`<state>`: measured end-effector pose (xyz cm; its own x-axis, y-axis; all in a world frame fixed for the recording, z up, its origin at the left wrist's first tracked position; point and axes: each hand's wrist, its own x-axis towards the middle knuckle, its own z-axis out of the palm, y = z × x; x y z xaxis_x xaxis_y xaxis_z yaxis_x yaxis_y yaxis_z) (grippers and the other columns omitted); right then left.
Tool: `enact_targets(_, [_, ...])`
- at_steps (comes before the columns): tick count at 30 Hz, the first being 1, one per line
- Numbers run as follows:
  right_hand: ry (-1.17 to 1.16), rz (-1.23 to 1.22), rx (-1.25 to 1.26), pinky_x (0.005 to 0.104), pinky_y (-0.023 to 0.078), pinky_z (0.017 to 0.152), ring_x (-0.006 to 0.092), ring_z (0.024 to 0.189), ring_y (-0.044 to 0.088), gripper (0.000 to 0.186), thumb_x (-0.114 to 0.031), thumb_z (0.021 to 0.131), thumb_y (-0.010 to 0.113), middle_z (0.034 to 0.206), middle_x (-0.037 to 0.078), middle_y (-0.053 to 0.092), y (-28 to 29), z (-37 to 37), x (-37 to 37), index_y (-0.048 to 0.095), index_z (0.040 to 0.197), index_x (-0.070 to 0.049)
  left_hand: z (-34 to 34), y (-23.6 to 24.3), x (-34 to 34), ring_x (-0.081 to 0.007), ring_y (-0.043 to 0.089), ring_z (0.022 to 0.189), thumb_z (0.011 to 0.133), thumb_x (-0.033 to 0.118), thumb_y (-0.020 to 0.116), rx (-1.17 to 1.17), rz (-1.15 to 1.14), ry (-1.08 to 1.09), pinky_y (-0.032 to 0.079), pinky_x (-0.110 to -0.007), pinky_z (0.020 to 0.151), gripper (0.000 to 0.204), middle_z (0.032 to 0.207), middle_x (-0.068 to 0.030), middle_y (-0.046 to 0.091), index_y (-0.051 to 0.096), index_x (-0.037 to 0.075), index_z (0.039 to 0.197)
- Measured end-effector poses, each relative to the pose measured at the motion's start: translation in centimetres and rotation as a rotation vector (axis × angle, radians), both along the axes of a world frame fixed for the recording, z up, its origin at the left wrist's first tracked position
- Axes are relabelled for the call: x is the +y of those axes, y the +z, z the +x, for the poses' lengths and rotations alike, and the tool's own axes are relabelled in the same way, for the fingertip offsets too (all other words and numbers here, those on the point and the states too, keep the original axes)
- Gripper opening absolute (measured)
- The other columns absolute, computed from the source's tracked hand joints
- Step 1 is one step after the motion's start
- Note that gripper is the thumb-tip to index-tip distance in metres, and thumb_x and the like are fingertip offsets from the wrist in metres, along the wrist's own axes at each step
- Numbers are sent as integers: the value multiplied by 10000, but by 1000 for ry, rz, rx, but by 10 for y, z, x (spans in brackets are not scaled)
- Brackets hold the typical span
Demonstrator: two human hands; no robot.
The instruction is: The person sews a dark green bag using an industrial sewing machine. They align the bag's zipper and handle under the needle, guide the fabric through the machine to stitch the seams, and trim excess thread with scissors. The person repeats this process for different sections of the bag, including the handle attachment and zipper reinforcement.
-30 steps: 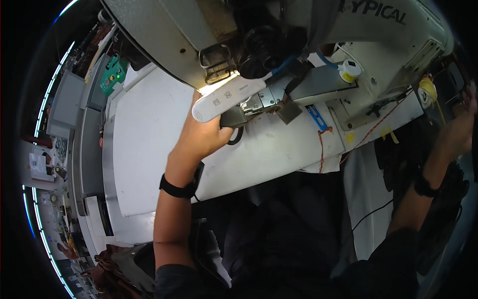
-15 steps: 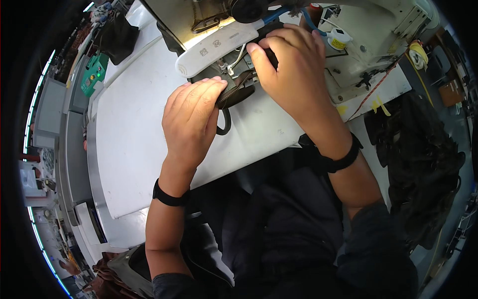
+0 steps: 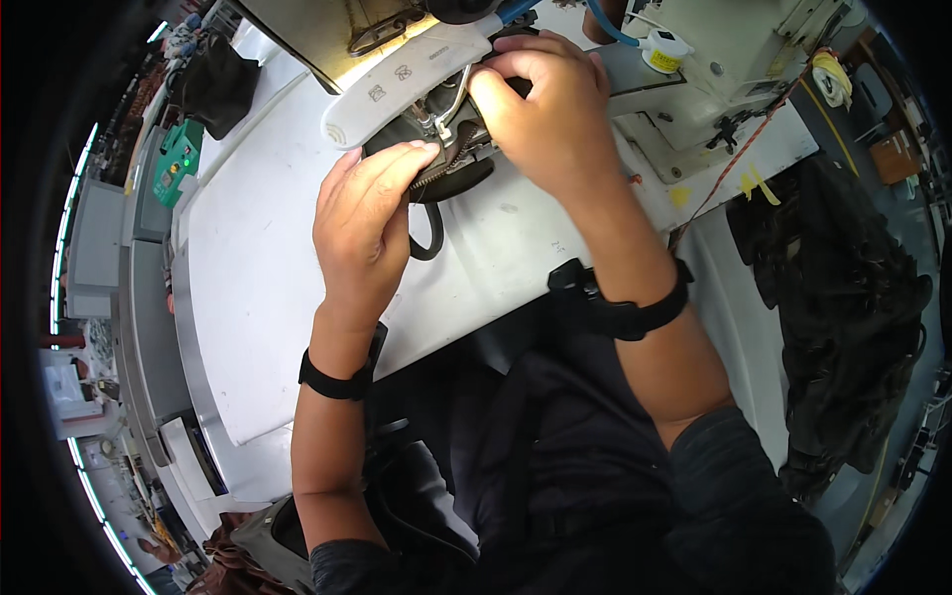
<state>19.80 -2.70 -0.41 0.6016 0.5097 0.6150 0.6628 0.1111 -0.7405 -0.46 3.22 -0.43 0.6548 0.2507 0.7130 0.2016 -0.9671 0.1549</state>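
A dark fabric piece with a zipper, perhaps part of a bag, lies under the presser foot of a sewing machine. My left hand grips its left side, fingers together and thumb hidden below. At the right of the foot, my right hand is bent over the same piece, thumb and forefinger close to the metal parts. Most of what the right fingers press on is hidden behind the hand. From the piece's near edge a dark loop strap hangs over the white tabletop.
A white oblong lamp or cover hangs over the sewing spot. Beyond the left edge stands a green control box near a dark bag. Dark pieces are heaped at the right. A red-brown cord crosses the machine's right side.
The view has shifted slightly, so the machine sits farther left and higher. Both hands stay on the dark piece. The zipper teeth near the foot show more plainly.
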Motion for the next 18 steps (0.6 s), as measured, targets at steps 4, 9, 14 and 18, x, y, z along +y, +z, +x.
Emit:
enact_targets(4, [189,-320,-76,640,214,1236,354,1248,616,379,-439,776,802,971,128,796,21,25,-6,816,838,-66,-3,-1,0,-265,719,1193,931,-115,679,-12,-29,-15,500,-419,1102,396,1257,-85,780,757,68,1273])
enact_targets(9, [293,-342,36,479,463,994,348,1115,673,290,-300,884,802,1037,183,767,44,9,-14,761,832,-17,3,-13,-9,-249,714,1197,904,-137,715,-97,-105,-3,561,-347,981,400,1261,-113,772,779,50,1252])
enact_targets(14, [17,86,-147,524,370,1088,374,1151,607,254,-232,862,810,1064,178,713,8,-14,-6,696,771,-24,5,-7,-2,-249,759,1075,874,-106,719,-107,25,-8,541,-454,1049,410,1163,-50,801,799,124,1204])
enact_targets(18, [-111,201,-267,496,386,1082,367,1204,578,264,-204,859,839,1186,166,685,-8,-21,-9,632,824,-46,-4,3,5,-241,764,1122,929,-106,712,9,100,-14,544,-432,1059,348,1169,-65,815,793,86,1207])
